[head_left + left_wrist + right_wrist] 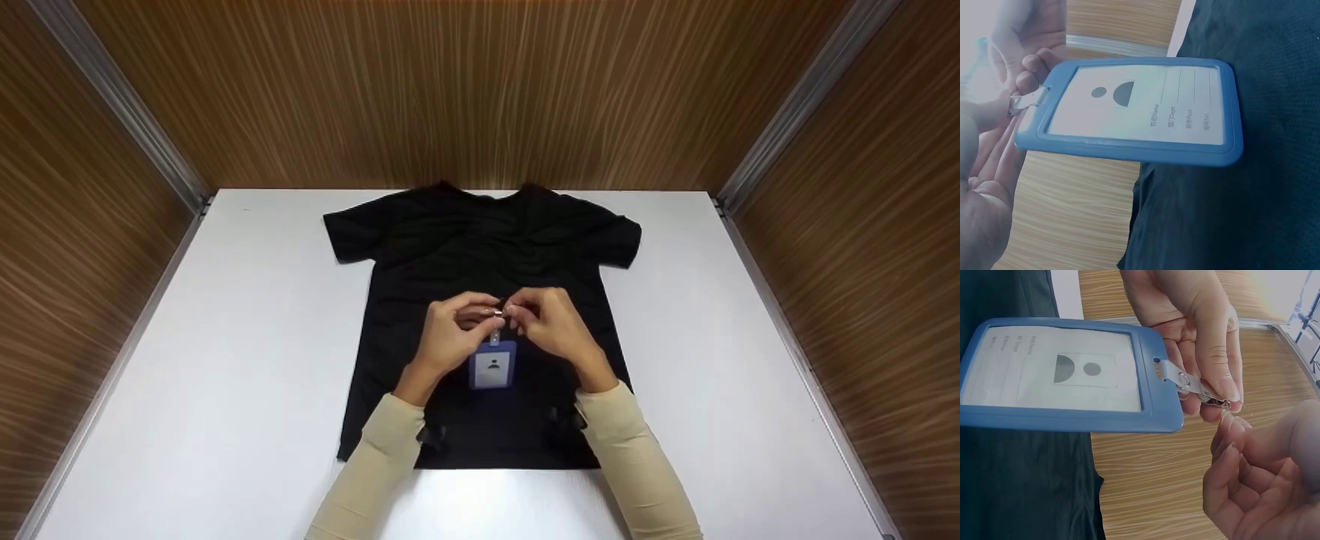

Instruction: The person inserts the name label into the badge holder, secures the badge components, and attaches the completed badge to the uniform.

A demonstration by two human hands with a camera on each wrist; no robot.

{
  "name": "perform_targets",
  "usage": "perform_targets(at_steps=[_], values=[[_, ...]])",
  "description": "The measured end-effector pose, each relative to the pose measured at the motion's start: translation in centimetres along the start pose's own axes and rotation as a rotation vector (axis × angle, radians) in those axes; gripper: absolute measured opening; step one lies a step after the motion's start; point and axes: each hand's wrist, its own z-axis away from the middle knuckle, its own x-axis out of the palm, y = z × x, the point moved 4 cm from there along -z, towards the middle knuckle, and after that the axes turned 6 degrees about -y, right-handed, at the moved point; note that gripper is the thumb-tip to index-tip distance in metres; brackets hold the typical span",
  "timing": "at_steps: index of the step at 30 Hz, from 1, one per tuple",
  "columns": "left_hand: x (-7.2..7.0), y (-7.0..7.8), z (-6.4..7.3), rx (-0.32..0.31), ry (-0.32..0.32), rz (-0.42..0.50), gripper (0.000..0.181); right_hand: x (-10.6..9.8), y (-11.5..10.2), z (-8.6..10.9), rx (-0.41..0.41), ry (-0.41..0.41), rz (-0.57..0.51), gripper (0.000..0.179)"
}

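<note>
A blue-framed badge holder (492,365) with a white card hangs from a clear strap and a small metal clip (1214,399), above a black T-shirt (480,247). My left hand (450,337) holds the clip between thumb and fingers, near the strap. At the clip's far end, the thumb and fingertips of my right hand (551,322) pinch its tip; the exact contact is tiny in the right wrist view. The card (1134,104) shows a person icon and several printed lines. Fingers partly hide the clip in the head view.
The shirt lies spread on a white table (720,360), sleeves out to both sides. Wood-grain panels (465,90) close in the back and both sides, joined by grey metal rails (124,97).
</note>
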Motion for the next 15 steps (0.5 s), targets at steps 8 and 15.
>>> perform_targets(at_steps=[8,15], values=[[0.1,0.0,-0.4,0.017,-0.002,0.016,0.014,-0.4,0.3,-0.2,0.017,0.026,-0.039,0.014],[0.3,-2.7,-1.4,-0.068,0.011,0.026,0.014,-0.6,1.2,-0.8,0.07,0.02,-0.068,0.013]])
